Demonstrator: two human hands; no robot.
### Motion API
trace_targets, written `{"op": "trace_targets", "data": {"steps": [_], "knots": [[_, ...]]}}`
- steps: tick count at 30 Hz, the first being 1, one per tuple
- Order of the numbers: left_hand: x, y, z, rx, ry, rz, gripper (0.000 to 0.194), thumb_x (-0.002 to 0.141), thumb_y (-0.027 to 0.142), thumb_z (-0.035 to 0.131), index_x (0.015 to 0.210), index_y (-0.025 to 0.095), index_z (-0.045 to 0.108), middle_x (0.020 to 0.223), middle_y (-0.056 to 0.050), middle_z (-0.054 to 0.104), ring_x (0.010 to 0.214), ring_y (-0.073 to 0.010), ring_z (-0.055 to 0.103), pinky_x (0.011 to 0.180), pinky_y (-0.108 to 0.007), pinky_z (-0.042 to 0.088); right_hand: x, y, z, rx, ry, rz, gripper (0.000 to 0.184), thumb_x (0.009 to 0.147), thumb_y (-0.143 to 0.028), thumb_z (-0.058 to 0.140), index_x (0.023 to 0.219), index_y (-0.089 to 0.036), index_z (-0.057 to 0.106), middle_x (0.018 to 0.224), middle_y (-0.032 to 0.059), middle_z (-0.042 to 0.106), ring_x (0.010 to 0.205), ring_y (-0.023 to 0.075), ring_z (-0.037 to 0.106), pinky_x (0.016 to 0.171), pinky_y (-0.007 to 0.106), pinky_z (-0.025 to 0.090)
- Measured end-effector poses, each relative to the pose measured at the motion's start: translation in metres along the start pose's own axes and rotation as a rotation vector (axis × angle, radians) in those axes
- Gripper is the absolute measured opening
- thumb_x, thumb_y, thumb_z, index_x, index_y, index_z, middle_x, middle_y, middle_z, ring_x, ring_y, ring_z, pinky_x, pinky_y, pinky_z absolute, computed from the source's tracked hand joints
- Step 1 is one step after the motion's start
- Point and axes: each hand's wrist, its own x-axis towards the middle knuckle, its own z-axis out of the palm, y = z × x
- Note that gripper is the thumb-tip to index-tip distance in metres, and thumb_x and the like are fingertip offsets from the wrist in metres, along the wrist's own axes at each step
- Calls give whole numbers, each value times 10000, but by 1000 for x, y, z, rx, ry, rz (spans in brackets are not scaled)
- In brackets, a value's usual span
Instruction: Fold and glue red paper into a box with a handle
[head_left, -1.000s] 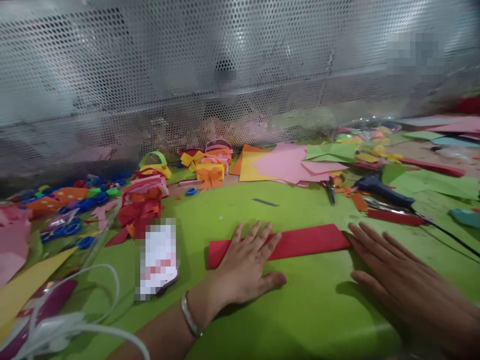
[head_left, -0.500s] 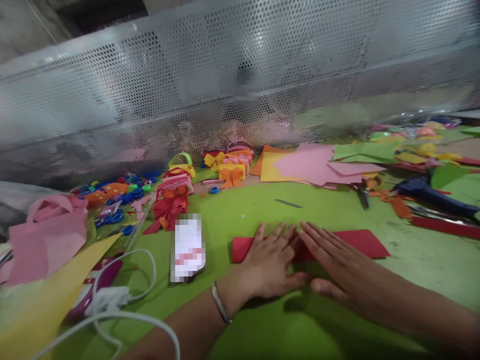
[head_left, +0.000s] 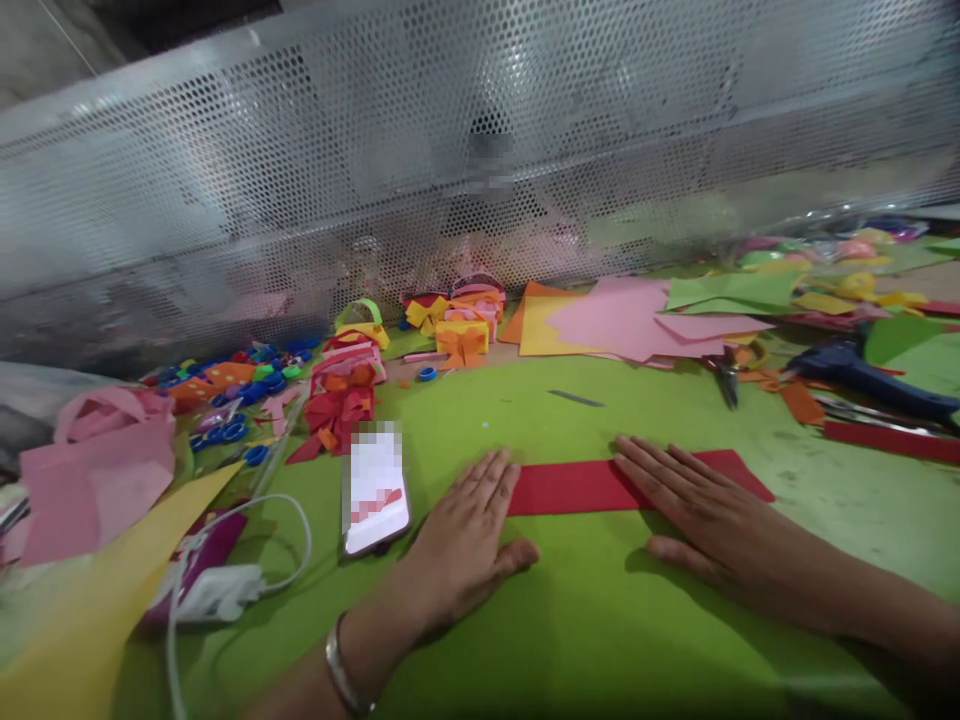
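Observation:
A folded red paper strip (head_left: 570, 486) lies flat on the green sheet (head_left: 600, 620) that covers the table. My left hand (head_left: 461, 540) rests flat with fingers stretched out, covering the strip's left end; a metal bangle is on that wrist. My right hand (head_left: 694, 505) lies flat and open across the strip's right part, fingers pointing up-left. Neither hand grips anything.
A phone (head_left: 373, 490) lies left of my left hand, with a white charger and cable (head_left: 217, 590) further left. Paper bows and small baskets (head_left: 345, 385), pink and yellow sheets (head_left: 622, 320), scissors (head_left: 726, 375) and a glue gun (head_left: 862, 375) crowd the back. A perforated metal screen (head_left: 480, 150) stands behind.
My hands, side by side on the strip's middle half a second ago, have slid apart along it, the left toward the left end and the right toward the right end.

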Motion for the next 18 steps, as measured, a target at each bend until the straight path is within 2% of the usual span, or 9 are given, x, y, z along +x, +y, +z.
{"op": "trace_targets", "data": {"steps": [3, 7, 13, 15, 18], "knots": [[-4, 2, 6, 27, 56, -63, 708, 977, 537, 275, 1519, 110, 115, 1578, -146, 55, 1457, -270, 59, 1172, -475, 194, 2, 0, 1, -12, 4, -6, 818, 948, -531, 409, 1525, -215, -77, 1559, 127, 221, 1396, 295, 277, 1062, 534, 398], [-3, 7, 8, 38, 49, -157, 766, 959, 567, 295, 1513, 68, 119, 1571, -173, 31, 1452, -304, 48, 1165, -518, 190, -4, 4, 1, -44, 10, -5, 806, 951, -526, 406, 1532, -205, -51, 1555, 134, 230, 1397, 294, 270, 1052, 519, 417], [-6, 1, 15, 70, 100, -117, 800, 945, 580, 325, 1519, 83, 73, 1569, -184, 42, 1450, -304, 44, 1163, -523, 189, -41, 28, -4, -154, 23, 68, 702, 971, -465, 344, 1540, -185, 43, 1529, 139, 308, 1360, 293, 363, 1018, 514, 453], [-6, -1, 17, 85, 119, -106, 807, 943, 587, 323, 1522, 95, 49, 1571, -183, 55, 1451, -300, 45, 1163, -520, 189, -43, 33, -6, -176, 10, 100, 659, 964, -462, 360, 1527, -174, 173, 1495, 141, 381, 1337, 298, 405, 1026, 520, 440], [-6, -1, 19, 80, 136, -103, 813, 940, 600, 319, 1524, 111, 37, 1576, -175, 61, 1453, -303, 43, 1162, -533, 183, -26, 34, -11, -200, -7, 164, 508, 954, -432, 377, 1369, -160, 491, 1355, 145, 561, 1254, 315, 508, 1025, 544, 422]]}}
